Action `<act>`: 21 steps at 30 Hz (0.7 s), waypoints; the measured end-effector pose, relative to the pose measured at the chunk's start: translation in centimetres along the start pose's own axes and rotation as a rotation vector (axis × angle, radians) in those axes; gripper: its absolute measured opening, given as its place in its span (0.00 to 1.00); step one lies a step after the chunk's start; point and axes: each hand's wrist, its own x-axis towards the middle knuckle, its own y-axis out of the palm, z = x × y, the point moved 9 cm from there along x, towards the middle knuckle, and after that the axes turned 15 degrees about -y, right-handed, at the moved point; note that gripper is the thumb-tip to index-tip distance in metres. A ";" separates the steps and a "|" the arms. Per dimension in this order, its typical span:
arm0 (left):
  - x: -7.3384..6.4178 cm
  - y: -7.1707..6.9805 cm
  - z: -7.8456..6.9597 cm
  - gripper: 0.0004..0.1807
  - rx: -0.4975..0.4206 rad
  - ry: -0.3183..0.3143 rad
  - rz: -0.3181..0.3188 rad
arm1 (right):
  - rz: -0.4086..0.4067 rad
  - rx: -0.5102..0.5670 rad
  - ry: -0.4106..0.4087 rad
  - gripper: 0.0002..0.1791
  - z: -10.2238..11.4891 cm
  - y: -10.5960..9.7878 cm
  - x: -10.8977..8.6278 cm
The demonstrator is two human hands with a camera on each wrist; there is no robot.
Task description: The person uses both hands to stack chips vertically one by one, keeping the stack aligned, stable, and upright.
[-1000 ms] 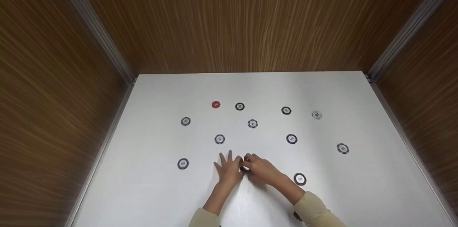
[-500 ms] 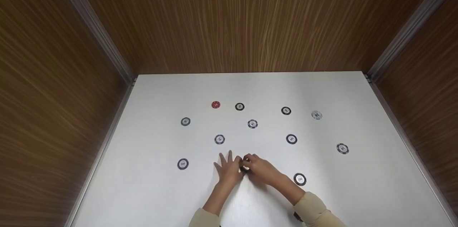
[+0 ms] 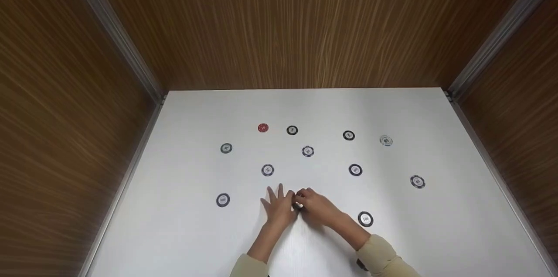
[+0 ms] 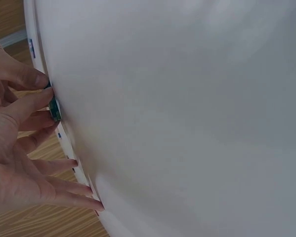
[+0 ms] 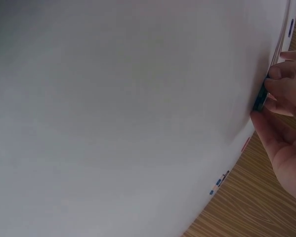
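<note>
Both hands meet at a small dark green stack of poker chips [image 3: 298, 206] standing low on the white table [image 3: 183, 233]. My left hand [image 3: 278, 210] pinches the stack between thumb and index finger, while its other fingers [image 4: 71, 191] spread out with their tips on the tabletop. From the other side, my right hand [image 3: 321, 208] holds the same stack with curled fingers. Close up in the left wrist view, the chips' green edges [image 4: 55, 107] show between the fingertips; in the right wrist view the stack [image 5: 260, 96] is partly covered by fingers.
Several single chips lie spread flat on the table, among them a red chip [image 3: 263, 128], a pale chip [image 3: 386, 140] and a black-rimmed chip [image 3: 365, 219] by the right forearm. A dark object [image 3: 362, 264] peeks from under the right sleeve. Wood-grain panels [image 3: 287, 28] enclose the table.
The hands keep their place around the chips, with only slight shifts of the right fingers. The loose chips have not moved.
</note>
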 end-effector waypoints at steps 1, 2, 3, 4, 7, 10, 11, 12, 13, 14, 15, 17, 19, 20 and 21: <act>0.0 0.0 0.0 0.26 0.005 0.000 0.000 | 0.001 -0.003 0.002 0.16 0.0 0.0 0.0; 0.0 0.0 0.0 0.26 0.011 0.001 0.000 | 0.002 -0.005 0.004 0.16 0.0 0.1 0.0; -0.1 0.0 0.0 0.26 0.018 0.001 0.000 | 0.002 -0.007 0.005 0.16 0.0 0.1 0.0; -0.1 0.0 0.0 0.26 0.021 0.001 0.000 | 0.004 -0.008 0.007 0.15 0.0 0.1 0.0; -0.2 0.0 0.0 0.27 0.023 -0.002 -0.001 | 0.003 -0.009 0.007 0.15 0.0 0.1 -0.1; -0.2 0.0 0.1 0.27 0.019 -0.004 0.002 | -0.007 -0.012 0.002 0.15 0.0 0.1 -0.1; -0.2 0.1 0.0 0.27 0.022 -0.004 0.004 | -0.012 -0.013 -0.002 0.15 0.0 0.1 -0.1; -0.2 0.1 0.0 0.27 0.025 -0.004 0.004 | -0.016 -0.013 -0.004 0.15 0.0 0.1 -0.1; -0.2 0.1 0.0 0.27 0.026 -0.003 0.004 | -0.019 -0.012 -0.006 0.15 0.1 0.0 -0.1; -0.1 0.1 0.0 0.27 0.029 -0.001 0.003 | -0.022 -0.010 -0.005 0.16 0.0 0.0 -0.1; -0.2 0.1 0.0 0.27 0.030 0.002 0.000 | -0.020 -0.009 -0.004 0.16 0.0 0.1 -0.1; -0.2 0.0 -0.1 0.26 0.026 0.007 -0.006 | -0.014 -0.005 0.002 0.17 0.0 0.1 -0.2; -0.2 -0.1 -0.1 0.26 0.017 0.010 -0.011 | -0.010 0.009 0.012 0.18 -0.1 0.2 -0.2; -0.2 -0.1 -0.1 0.25 0.011 0.011 -0.012 | -0.010 0.014 0.015 0.18 -0.2 0.2 -0.3; -0.2 -0.1 -0.1 0.25 0.003 0.010 -0.014 | -0.010 0.018 0.015 0.19 -0.2 0.2 -0.3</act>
